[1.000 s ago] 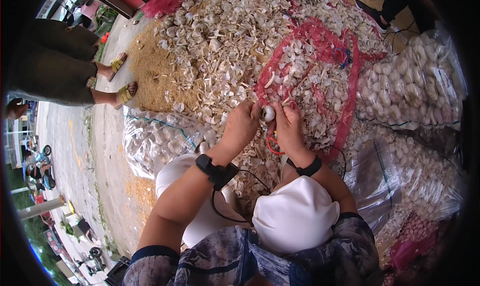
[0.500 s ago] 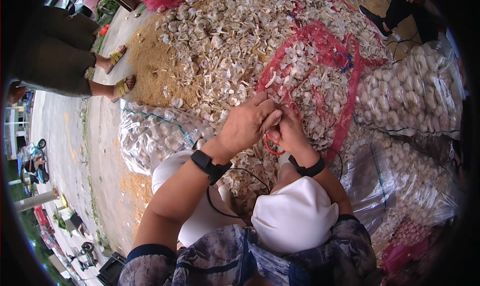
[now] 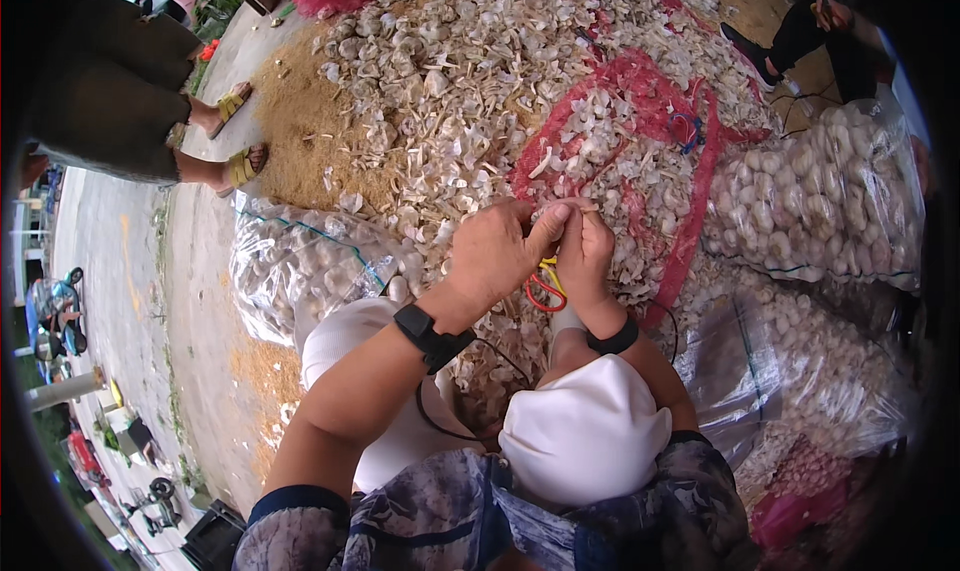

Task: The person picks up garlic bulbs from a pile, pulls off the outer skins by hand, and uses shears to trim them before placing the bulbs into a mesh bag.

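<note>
Head view: left hand [image 3: 490, 256] and right hand [image 3: 583, 249] meet fingertip to fingertip over the heap of garlic skins [image 3: 430, 111]. Left thumb reaches across to the right fingers; can't tell what, if anything, it pinches, contact spot mostly hidden. Right hand curled around a tool with red-and-yellow looped handles [image 3: 545, 296], loops hanging below its palm, between the two wrists; working end hidden. Red mesh net [image 3: 690, 233] lies on the skins, beyond and right of the hands. Clear bag of garlic bulbs [image 3: 310, 266] left, another bulging bag [image 3: 810, 191] right, bulbs showing through both
</note>
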The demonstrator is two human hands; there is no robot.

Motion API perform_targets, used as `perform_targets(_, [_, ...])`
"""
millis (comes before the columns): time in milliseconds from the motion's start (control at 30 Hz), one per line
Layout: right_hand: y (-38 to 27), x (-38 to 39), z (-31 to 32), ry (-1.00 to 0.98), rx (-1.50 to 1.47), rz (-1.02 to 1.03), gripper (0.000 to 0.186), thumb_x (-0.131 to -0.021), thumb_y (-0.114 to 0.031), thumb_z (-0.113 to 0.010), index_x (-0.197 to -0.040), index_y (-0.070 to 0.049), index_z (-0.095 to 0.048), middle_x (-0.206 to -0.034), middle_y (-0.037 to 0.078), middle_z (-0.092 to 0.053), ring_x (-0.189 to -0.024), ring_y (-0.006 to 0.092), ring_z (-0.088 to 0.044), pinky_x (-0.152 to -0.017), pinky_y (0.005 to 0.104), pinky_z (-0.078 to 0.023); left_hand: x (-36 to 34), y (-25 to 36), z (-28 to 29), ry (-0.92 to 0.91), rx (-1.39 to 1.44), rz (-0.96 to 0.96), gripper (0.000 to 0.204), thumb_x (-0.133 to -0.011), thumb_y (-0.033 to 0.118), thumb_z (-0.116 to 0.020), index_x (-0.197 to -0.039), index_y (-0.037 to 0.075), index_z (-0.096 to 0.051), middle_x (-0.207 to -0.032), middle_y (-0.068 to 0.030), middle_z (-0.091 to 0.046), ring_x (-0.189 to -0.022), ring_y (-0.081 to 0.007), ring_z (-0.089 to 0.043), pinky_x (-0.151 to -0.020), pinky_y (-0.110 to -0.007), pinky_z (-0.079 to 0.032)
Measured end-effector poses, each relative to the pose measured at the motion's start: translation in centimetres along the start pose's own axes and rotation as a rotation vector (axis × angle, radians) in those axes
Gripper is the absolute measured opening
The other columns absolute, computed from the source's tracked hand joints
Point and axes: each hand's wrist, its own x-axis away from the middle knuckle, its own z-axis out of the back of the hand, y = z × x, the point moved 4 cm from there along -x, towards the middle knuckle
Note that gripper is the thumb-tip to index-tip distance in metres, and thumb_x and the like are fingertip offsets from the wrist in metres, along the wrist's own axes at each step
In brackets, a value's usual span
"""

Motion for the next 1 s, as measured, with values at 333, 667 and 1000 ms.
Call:
perform_targets(333, [1.7, -0.4, 1.2, 0.191, -0.001, -0.065, 0.027, -0.104, -0.02, -0.045, -0.092, -0.001, -0.061, -0.071, 0.004, -0.061, -0.056, 0.0116, -0.056, -0.052, 0.0263, -0.045, 0.7, 1.5, -1.7, 0.261, 0.155, -0.335, 0.019, -0.09, 0.014, -0.062, -0.078, 0.0, -0.061, -0.079, -0.0175, -0.058, -0.073, -0.0381, -0.059, -0.064, -0.043, -0.047])
perform_targets(667, [2.8, 0.2, -0.2, 0.173, -0.5, -0.457, 0.03, -0.104, -0.031, -0.045, -0.092, -0.008, -0.06, -0.066, -0.002, -0.055, -0.048, 0.006, -0.044, -0.041, 0.0216, -0.034, -0.2, -0.1, 0.4, 0.146, 0.339, -0.28, 0.028, -0.089, 0.022, -0.071, -0.101, 0.001, -0.055, -0.084, -0.0091, -0.063, -0.071, -0.0147, -0.064, -0.061, -0.03, -0.05])
perform_targets(1000, [2.6, 1.1, -0.8, -0.112, -0.757, -0.639, 0.026, -0.104, -0.032, -0.044, -0.093, -0.011, -0.056, -0.064, -0.001, -0.051, -0.047, 0.0079, -0.044, -0.04, 0.0227, -0.032, -0.2, -0.5, 0.9, 0.199, 0.369, -0.368, 0.017, -0.09, 0.014, -0.068, -0.084, 0.001, -0.059, -0.073, -0.0077, -0.064, -0.068, -0.0117, -0.065, -0.058, -0.03, -0.049])
